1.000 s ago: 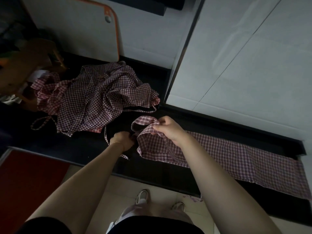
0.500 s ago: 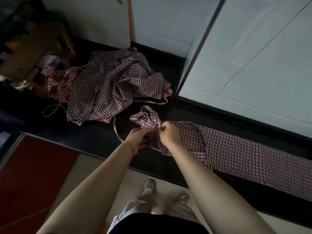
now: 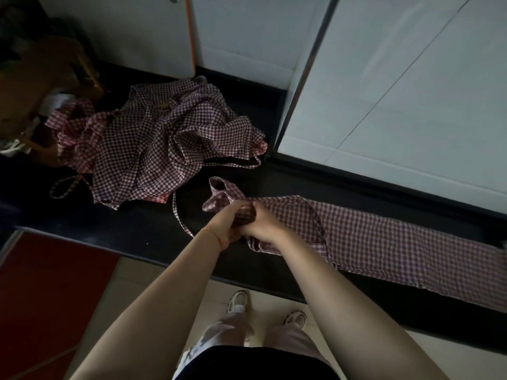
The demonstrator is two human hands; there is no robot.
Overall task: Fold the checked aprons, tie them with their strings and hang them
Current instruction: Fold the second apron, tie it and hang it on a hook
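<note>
- The folded apron point(image 3: 384, 248) lies as a long narrow strip on the black tabletop point(image 3: 131, 229), its long axis running from the two hands at centre out to the right edge of the view and slanting slightly toward the person on that side.
- Its left end is bunched and points up and left, where a small flap of checked cloth rises just past the hands; a thin apron string point(image 3: 178, 215) curves from that end across the dark surface.
- The left hand point(image 3: 225, 226) has its fingers curled round the bunched end of the strip, gripping it.
- The right hand point(image 3: 260, 226) touches the left one and also grips that same end, fingers curled over the cloth.
- A crumpled pile of aprons point(image 3: 164, 144) in the same red-and-white check sits on the tabletop farther back and to the left, apart from the strip, with a looped string trailing at its left side.
- The tabletop is glossy black and runs in front of pale wall tiles point(image 3: 397, 91) on the right.
- Behind the pile stands a white board with an orange edge point(image 3: 189, 37).
- Lower left shows a red cabinet front point(image 3: 49, 292), and below the hands a pale tiled floor point(image 3: 274, 292) with the person's light shoes.
- The room is dim, and the things at far left are too dark to make out.
</note>
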